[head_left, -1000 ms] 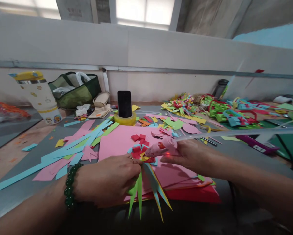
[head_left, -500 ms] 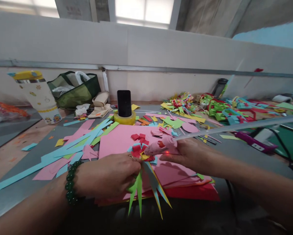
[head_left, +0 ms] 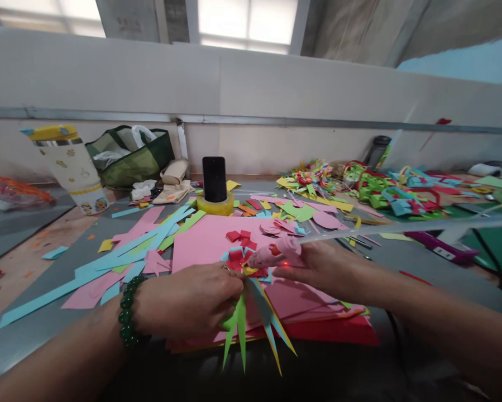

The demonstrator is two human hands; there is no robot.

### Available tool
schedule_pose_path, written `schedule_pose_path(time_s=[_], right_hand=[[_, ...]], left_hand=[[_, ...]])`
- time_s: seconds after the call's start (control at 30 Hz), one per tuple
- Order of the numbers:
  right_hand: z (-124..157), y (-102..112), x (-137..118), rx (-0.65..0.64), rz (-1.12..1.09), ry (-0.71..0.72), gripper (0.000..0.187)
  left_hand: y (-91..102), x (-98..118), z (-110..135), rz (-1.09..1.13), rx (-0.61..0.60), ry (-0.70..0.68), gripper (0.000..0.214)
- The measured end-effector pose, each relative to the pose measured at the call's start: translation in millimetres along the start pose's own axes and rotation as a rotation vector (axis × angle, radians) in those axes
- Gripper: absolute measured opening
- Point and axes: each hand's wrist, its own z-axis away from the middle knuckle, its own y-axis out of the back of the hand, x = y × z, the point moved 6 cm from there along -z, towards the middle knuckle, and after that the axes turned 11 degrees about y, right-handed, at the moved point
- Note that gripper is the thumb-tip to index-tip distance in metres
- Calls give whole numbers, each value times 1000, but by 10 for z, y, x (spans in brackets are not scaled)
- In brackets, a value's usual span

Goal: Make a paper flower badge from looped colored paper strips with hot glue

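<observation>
My left hand (head_left: 196, 296), with a green bead bracelet at the wrist, is closed on a paper flower (head_left: 237, 257) of red, blue and yellow pieces. Green paper strips (head_left: 240, 329) and blue-and-yellow strips (head_left: 267, 312) with pointed ends hang below it. In my right hand (head_left: 318, 267) is a pink hot glue gun (head_left: 276, 252) with a small red light lit. Its nozzle end points left at the flower and meets the yellow piece; whether glue comes out I cannot see. A long clear glue stick (head_left: 385, 228) juts from the gun's back to the right.
Pink paper sheets (head_left: 200, 237) lie stacked under the work, red ones beneath. A phone (head_left: 214, 178) stands in a yellow tape roll (head_left: 215, 206). Blue strips (head_left: 108, 262) and scraps cover the left; a tumbler (head_left: 72, 173), a green bag (head_left: 137, 159) and a paper craft pile (head_left: 307, 178) stand behind.
The whole view has shifted slightly, with things appearing a little lower and further right. Both hands keep the same grip, and the glue gun stays against the flower.
</observation>
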Motion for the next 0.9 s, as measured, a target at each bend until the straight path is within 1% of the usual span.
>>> schedule_pose_path(time_s=[0.07,0.13,0.23,0.33,0.43,0.53,0.6,0.67,0.73,0.8,0.9], right_hand=[[17,11,-20,-11,-23,17,43],[31,26,-23,4,-16,30,41],[32,14,-5,47,2,30,47],[42,-27,20,18,17,-6,53],[82,8,9,0,0,-12,50],[101,75,-15,59,-78,41,46],[88,84,18,119,-82,31,48],[58,39,69,135,-61,0,52],[33,-16,99,121,-62,-14,53],[36,-34,90,98,-109,3,48],[114,28,22,64,-211,60,35]], left_hand=[[-3,5,-6,15,1,-14,15],[-11,4,-11,16,4,-22,15],[-14,-8,-10,2,25,-20,15],[-16,-16,-4,10,31,-26,17],[-18,-9,2,51,30,-64,16],[-21,-18,0,55,36,-65,15],[-19,-22,-2,30,46,-53,15],[-15,-15,0,17,47,-50,16],[-13,-10,2,25,37,-43,16],[-13,-6,5,38,26,-40,16],[-7,2,9,72,22,-49,14]])
